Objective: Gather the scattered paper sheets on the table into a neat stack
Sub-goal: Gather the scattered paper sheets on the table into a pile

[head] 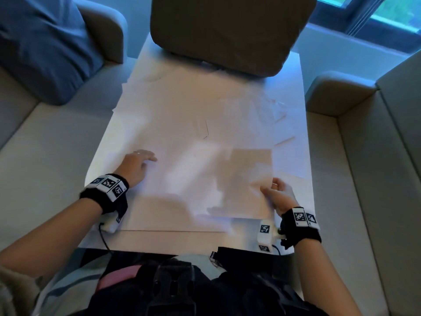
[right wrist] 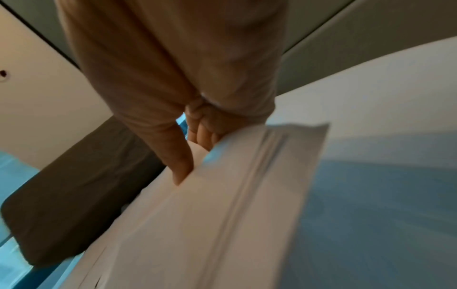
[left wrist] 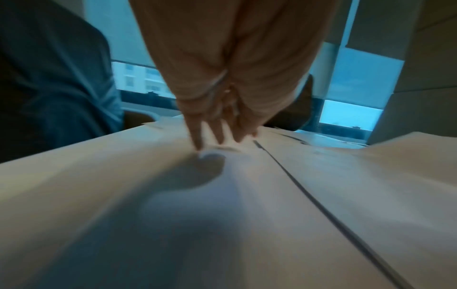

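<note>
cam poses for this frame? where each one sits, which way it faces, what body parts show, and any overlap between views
Head: on the head, facing forward and down at the table of paper sheets; both forearms, left hand, right hand.
Left wrist: low over the paper, facing along straight fingers touching the sheets, toward the window.
Right wrist: under the wrist, facing along the hand pinching a bundle of sheets.
Shared: the brown cushion shows in head and right wrist views.
</note>
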`<state>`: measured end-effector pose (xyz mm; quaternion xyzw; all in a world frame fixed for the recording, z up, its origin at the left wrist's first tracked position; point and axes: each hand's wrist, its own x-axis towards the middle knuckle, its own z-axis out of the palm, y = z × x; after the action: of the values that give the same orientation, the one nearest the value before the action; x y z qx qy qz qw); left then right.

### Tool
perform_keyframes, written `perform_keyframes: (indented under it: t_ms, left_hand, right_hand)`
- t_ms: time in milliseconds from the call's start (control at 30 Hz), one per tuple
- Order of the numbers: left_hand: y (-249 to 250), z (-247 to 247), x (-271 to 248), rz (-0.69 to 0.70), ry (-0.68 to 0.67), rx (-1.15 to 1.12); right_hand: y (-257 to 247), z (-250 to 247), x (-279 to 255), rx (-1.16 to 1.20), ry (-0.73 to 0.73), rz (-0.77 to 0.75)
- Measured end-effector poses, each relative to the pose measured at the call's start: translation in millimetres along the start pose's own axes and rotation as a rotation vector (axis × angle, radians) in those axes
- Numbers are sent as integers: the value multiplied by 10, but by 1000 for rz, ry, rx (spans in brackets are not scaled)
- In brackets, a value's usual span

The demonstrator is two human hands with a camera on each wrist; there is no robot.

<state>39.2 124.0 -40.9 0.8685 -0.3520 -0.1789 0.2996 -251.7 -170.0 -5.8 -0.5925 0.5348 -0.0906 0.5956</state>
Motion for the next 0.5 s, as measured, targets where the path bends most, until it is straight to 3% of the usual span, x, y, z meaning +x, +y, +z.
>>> perform_keyframes:
  t_ms: [100, 200, 333, 500]
  left_hand:
    - [-229, -68, -26, -348, 102, 90]
    - [-359, -135, -80, -669, 98, 90]
    - [-652, -40, -41, -727, 49, 143]
    - [-388, -126, -109, -758, 71, 55]
  right_hand:
    - [181, 174, -87, -154, -62, 22]
    - [309, 376, -195, -337, -108, 78]
    - [312, 666, -354, -760, -189, 29]
    - [272, 1080, -539, -1006, -243, 5]
